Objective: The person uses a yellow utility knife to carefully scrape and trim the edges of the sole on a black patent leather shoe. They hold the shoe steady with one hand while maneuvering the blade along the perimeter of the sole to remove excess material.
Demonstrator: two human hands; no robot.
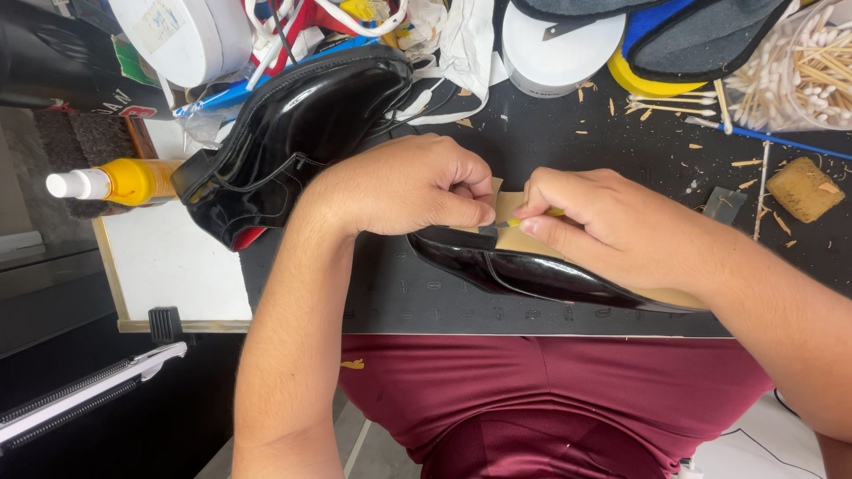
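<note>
The left hand (404,186) is curling down and pressing on the glossy black shoe (532,270) lying sole-up on the dark cutting mat (399,297), thumb against its tan sole. The right hand (612,226) is pinching a thin yellow-handled tool (532,218), apparently a blade, at the sole. A second black shoe (297,133) is sitting nearby, beside a yellow bottle (115,182).

At ten o'clock I see a yellow squeeze bottle (120,181) with a white cap lying flat. At two o'clock stands a clear tub of cotton swabs (796,69); at eleven, a white round container (182,35) bearing a pale label.
</note>
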